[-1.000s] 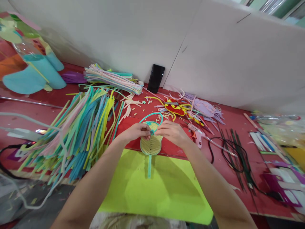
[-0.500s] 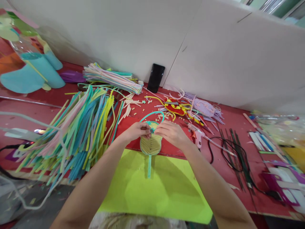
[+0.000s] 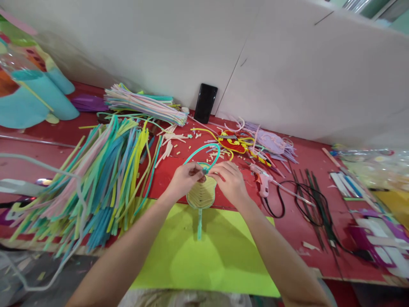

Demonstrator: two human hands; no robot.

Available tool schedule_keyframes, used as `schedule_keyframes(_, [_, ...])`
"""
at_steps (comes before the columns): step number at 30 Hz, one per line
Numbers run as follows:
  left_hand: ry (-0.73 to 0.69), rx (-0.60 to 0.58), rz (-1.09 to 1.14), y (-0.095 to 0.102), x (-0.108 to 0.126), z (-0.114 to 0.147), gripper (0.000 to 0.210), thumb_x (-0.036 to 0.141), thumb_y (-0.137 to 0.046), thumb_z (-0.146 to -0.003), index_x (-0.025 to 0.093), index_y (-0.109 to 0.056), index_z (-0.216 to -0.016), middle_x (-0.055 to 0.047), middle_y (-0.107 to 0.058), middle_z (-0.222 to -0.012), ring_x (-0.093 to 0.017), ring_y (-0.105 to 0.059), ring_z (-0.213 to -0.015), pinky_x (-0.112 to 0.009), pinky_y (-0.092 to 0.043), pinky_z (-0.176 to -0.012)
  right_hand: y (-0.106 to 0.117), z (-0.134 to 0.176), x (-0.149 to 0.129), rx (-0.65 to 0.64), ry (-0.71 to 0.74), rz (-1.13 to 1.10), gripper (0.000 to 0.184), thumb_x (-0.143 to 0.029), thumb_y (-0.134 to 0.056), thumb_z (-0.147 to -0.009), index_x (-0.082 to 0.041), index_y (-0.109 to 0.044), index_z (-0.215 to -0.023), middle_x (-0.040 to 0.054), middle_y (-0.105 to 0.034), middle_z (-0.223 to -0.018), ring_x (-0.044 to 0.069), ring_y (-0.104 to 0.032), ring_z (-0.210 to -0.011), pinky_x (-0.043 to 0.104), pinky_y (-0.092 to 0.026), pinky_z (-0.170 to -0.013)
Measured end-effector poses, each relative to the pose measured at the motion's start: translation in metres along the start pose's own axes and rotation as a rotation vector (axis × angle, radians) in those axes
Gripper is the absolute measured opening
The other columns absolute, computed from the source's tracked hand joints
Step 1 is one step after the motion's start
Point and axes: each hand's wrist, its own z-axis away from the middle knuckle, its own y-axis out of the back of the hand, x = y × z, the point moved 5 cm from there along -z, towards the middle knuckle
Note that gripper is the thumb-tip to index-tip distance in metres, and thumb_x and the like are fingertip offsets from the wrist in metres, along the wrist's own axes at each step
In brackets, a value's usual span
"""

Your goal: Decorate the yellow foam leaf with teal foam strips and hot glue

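Note:
Both hands meet over the top of a yellow fan-shaped piece [image 3: 200,195] edged in teal, with a teal stem [image 3: 200,224] pointing toward me. My left hand [image 3: 188,177] pinches a teal pipe cleaner [image 3: 202,147] near the piece's upper edge. From the right, my right hand [image 3: 228,175] pinches the same pipe cleaner close to the left fingertips. The pipe cleaner arches up in a loop beyond the hands. My fingers hide the exact spot where it meets the piece. Beneath the stem lies a lime-green sheet [image 3: 204,260].
Loose pipe cleaners [image 3: 105,183] pile up at left, with a bundle [image 3: 147,104] behind. A black phone [image 3: 205,103] leans on the wall. To the right lie a pink glue gun [image 3: 263,181], its black cord and dark stems [image 3: 315,204]. Cut bits litter the red table.
The teal loop now stands wider and higher above the hands. Both hands stay pinched together at the piece's top. The whole view has shifted slightly.

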Motion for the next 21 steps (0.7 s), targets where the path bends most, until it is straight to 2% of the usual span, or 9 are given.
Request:
schedule_keyframes(5, [-0.007,0.028,0.011,0.001,0.001,0.000,0.017,0.031,-0.061,-0.078,0.015,-0.057,-0.076,0.000,-0.063,-0.066,-0.012,-0.062,-0.063,-0.026,-0.052,-0.067,-0.001,0.001,-0.001,0.041,-0.022,-0.041,0.007,-0.022,-0.057,-0.089,-0.023,-0.064,-0.087,0.0026,-0.068,-0.087,0.018,-0.059,-0.086,0.034,-0.044,-0.081])
schedule_keyframes(16, [0.016,-0.045,-0.084,0.000,0.008,-0.002,0.010,0.025,-0.058,-0.077,0.015,-0.060,-0.076,-0.001,-0.065,-0.068,-0.013,-0.064,-0.066,-0.026,-0.053,-0.070,0.004,-0.004,0.005,-0.047,0.048,-0.035,0.010,-0.024,-0.057,-0.090,-0.022,-0.065,-0.086,0.0017,-0.069,-0.086,0.017,-0.058,-0.083,0.033,-0.043,-0.080])
schedule_keyframes(21, [-0.058,-0.091,-0.221,0.000,0.013,0.000,0.010,0.025,-0.056,-0.079,0.016,-0.060,-0.075,-0.002,-0.066,-0.070,-0.014,-0.064,-0.069,-0.027,-0.051,-0.070,0.009,-0.004,0.007,-0.128,0.091,-0.035,0.013,-0.026,-0.055,-0.091,-0.022,-0.066,-0.087,0.0011,-0.070,-0.087,0.016,-0.057,-0.081,0.033,-0.041,-0.078])
